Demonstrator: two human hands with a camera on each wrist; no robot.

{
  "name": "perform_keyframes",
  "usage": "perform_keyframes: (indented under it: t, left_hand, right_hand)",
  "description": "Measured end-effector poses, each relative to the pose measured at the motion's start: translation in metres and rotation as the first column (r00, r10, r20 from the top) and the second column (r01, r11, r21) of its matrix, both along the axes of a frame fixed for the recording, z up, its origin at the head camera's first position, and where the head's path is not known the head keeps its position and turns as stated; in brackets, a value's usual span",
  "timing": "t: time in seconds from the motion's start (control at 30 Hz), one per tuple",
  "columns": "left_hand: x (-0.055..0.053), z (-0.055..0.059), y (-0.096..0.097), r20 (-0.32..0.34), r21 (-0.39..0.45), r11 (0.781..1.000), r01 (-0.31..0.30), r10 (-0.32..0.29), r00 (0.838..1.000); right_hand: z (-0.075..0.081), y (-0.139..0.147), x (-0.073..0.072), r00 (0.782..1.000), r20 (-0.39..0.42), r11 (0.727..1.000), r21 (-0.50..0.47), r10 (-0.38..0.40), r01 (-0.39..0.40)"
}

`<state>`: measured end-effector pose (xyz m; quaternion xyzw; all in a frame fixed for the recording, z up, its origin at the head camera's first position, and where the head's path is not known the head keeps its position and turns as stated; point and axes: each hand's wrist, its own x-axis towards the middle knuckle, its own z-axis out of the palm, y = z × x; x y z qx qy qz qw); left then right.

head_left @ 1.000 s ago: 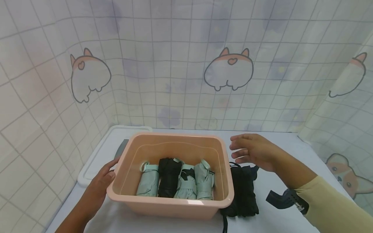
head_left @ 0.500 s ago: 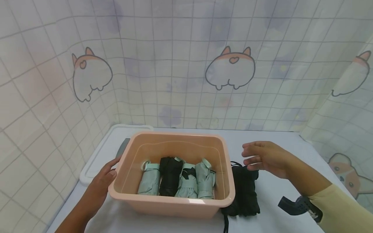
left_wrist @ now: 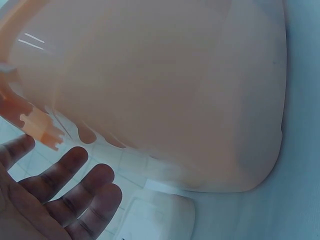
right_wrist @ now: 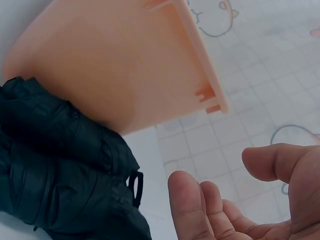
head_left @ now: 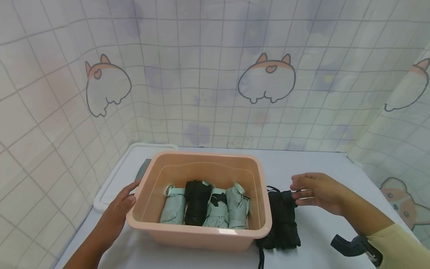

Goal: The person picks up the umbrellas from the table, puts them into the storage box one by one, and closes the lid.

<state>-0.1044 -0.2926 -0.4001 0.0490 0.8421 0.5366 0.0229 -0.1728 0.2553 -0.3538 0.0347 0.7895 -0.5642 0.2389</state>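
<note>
In the head view, a peach rectangular plastic tub (head_left: pixel 201 239) sits at the centre of the frame on a white-covered counter (head_left: pixel 317 228). Four rolled fabric things, umbrellas by the look of them, lie side by side in it: three pale green rolls (head_left: pixel 173 207) and one black roll (head_left: pixel 196 203), second from the left. What I watch is the black folded fabric bundle (head_left: pixel 283 224) just outside the tub's right wall, right of centre in the lower frame. Its long axis runs up and down the frame. My right grip (head_left: pixel 319 192) is nearer, by the bundle's upper right end, fingers pointing left across that axis; the bundle lies down and left of it. My left grip (head_left: pixel 117 209) is at the tub's left rim, with the tub between it and the bundle.

In the left wrist view, the left grip shows at lower left, fingers nearly straight and spread, one fingertip apparently at the rim; the thumb is hidden.

In the right wrist view, the right grip is spread wide at lower right, holding nothing. The bundle fills the lower left, its black cord loop (right_wrist: pixel 140 186) towards the fingers, with a gap between.
</note>
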Motion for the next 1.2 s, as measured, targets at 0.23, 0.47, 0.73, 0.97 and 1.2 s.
perform_keyframes:
  t: [0.23, 0.47, 0.73, 0.97, 1.2]
  left_hand:
    - [0.001, 0.002, 0.002, 0.004, -0.006, 1.0, -0.01, 0.01, 1.0]
    - [0.001, 0.003, 0.003, 0.006, -0.016, 1.0, -0.014, 0.014, 1.0]
    - [0.0, 0.002, 0.003, 0.017, -0.009, 1.0, -0.008, 0.008, 1.0]
    - [0.0, 0.002, 0.002, 0.013, -0.014, 1.0, -0.01, 0.01, 1.0]
    - [0.001, 0.003, 0.003, 0.009, -0.016, 1.0, -0.018, 0.018, 1.0]
  right_hand:
    - [-0.009, 0.015, 0.005, 1.0, 0.015, 1.0, 0.003, -0.006, 0.006]
    - [-0.023, 0.024, 0.009, 0.998, 0.051, 0.999, -0.032, -0.029, 0.031]
    - [-0.038, 0.029, 0.011, 0.996, 0.077, 0.999, 0.0, -0.052, 0.052]
    - [-0.051, 0.028, 0.011, 0.992, 0.105, 0.997, 0.04, -0.066, 0.062]
    - [-0.06, 0.026, 0.011, 0.985, 0.153, 0.995, 0.075, -0.073, 0.062]
